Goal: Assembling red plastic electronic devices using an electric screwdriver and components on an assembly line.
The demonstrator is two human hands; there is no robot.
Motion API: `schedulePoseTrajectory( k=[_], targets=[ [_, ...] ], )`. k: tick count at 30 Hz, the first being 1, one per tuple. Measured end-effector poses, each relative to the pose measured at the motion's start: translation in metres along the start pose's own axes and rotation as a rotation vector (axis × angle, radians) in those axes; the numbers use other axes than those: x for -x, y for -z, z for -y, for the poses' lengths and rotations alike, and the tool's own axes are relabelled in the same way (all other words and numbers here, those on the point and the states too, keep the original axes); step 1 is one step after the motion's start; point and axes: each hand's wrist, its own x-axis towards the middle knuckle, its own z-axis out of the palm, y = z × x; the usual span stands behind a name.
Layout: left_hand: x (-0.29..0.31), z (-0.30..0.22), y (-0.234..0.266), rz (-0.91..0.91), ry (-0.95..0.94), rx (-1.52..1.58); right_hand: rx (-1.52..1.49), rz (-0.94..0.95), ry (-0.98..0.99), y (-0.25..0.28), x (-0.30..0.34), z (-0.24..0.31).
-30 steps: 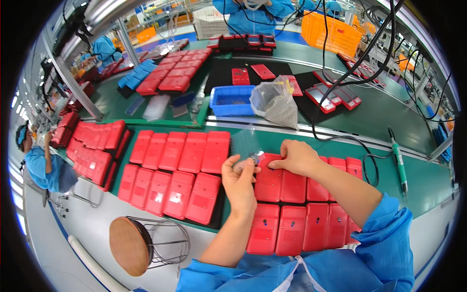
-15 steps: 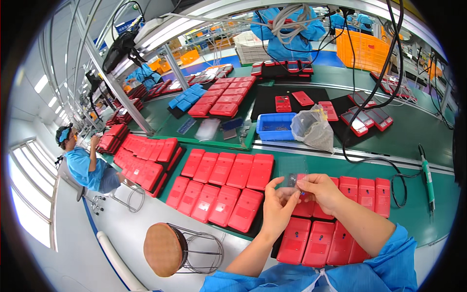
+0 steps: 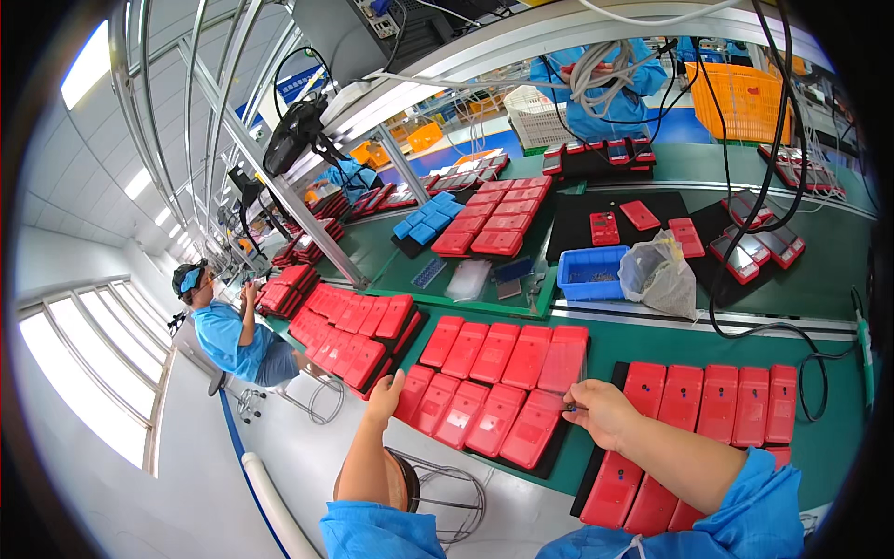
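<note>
My right hand [image 3: 601, 415] pinches a clear plastic sheet [image 3: 563, 359] near its lower edge. A small dark piece shows at the fingertips. The see-through sheet lies over the right end of a group of red device housings [image 3: 498, 415], which rest in two rows on a black mat [image 3: 535, 466]. Beside the left end of that group is my left hand [image 3: 384, 396], its fingers drawn together. Whatever it holds is hidden. To the right, more red housings [image 3: 680, 396] with small dark dots lie partly under my right forearm.
Behind the housings stand a blue bin [image 3: 593, 273] of small parts and a plastic bag [image 3: 663, 275]. A black cable hangs at the right, near a green screwdriver [image 3: 865, 349]. A stool [image 3: 447, 484] is below the left forearm. A co-worker [image 3: 228, 326] sits at the far left.
My hands have moved apart. The left hand has gone to the left end of the middle group; the clear sheet is now over that group's right end. The view has shifted left.
</note>
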Motion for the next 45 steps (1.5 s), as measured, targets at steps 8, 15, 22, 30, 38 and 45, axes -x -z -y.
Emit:
schedulePoseTrajectory(
  k=[8, 15, 22, 30, 38, 45],
  targets=[
    [0.038, -0.057, 0.023, 0.535, 0.352, 0.208, 0.263, 0.022, -0.108, -0.002, 0.015, 0.023],
    [0.104, -0.08, 0.032, 0.525, 0.126, 0.456, 0.197, 0.056, -0.056, 0.019, 0.067, 0.038],
    [0.192, -0.141, -0.007, 0.541, 0.129, 0.598, 0.102, -0.06, 0.1, 0.078, 0.166, 0.074],
    [0.273, -0.167, -0.109, 0.591, -0.201, 0.489, 0.24, -0.43, 0.324, 0.147, 0.265, 0.082],
    [0.259, -0.154, -0.15, 0.745, -0.277, 0.043, 0.363, -0.548, 0.424, 0.219, 0.276, 0.062],
    [0.291, -0.215, -0.138, 0.612, -0.584, 0.327, 0.277, -0.278, 0.607, 0.16, 0.27, 0.091]
  ],
)
